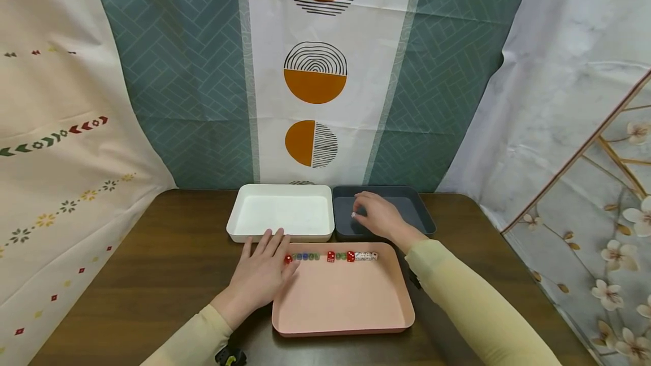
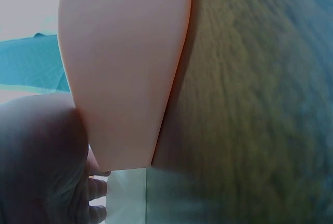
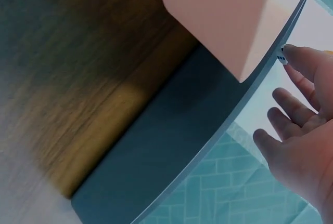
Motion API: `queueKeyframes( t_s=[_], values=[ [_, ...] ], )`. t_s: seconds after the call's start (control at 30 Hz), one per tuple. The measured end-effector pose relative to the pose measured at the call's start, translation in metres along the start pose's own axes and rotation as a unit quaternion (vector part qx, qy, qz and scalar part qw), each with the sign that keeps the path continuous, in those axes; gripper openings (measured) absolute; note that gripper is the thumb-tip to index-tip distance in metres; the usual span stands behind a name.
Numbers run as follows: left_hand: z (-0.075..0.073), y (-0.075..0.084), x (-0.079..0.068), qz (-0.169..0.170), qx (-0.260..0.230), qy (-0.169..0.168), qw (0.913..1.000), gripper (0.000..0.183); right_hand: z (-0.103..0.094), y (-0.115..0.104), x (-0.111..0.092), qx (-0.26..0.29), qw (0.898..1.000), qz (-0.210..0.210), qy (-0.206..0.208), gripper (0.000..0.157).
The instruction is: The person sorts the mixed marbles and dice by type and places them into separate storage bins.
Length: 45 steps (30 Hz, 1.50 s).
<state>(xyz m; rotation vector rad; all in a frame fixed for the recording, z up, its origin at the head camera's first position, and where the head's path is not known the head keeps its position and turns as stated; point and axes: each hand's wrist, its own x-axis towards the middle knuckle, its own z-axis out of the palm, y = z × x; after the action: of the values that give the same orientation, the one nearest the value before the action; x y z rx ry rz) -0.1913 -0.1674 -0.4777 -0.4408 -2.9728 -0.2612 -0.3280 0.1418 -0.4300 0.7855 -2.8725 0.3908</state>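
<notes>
We're pinching a tiny white piece (image 1: 353,214) in our right hand (image 1: 380,218), dark tray (image 1: 421,216) beneath its fingertips; our left hand (image 1: 259,278) spreads, pink tray (image 1: 346,301) by its thumb.

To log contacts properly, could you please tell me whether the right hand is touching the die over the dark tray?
Touching: the right wrist view shows the right hand pinching the die, with no gap visible.

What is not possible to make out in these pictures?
Head: pips on the white die, too small.
Head: part of the dark tray, behind the right hand.
Head: left rim of the pink tray, partly behind the left hand.
Left wrist: what the pink tray holds, behind its side.
</notes>
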Motion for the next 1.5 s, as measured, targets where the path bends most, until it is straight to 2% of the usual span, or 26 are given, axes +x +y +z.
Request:
queueKeyframes(
  t_s=[0.2,0.7,1.2,1.5],
  values=[
    [0.0,0.0,0.0,0.002,0.002,0.002,1.0,0.074,0.002,-0.003,0.007,-0.004,1.0,0.005,-0.019,0.01],
    [0.001,0.001,-0.001,0.003,-0.003,0.003,1.0,0.072,0.017,0.007,0.021,-0.009,0.999,0.016,-0.042,0.011],
    [0.0,0.001,-0.001,-0.005,-0.007,0.001,1.0,0.074,0.02,0.005,0.032,-0.023,0.996,0.017,-0.083,0.012],
    [-0.001,0.0,0.0,-0.007,-0.007,-0.006,0.9999,0.074,0.023,0.005,0.035,-0.024,0.996,-0.003,-0.086,0.012]
  ],
)
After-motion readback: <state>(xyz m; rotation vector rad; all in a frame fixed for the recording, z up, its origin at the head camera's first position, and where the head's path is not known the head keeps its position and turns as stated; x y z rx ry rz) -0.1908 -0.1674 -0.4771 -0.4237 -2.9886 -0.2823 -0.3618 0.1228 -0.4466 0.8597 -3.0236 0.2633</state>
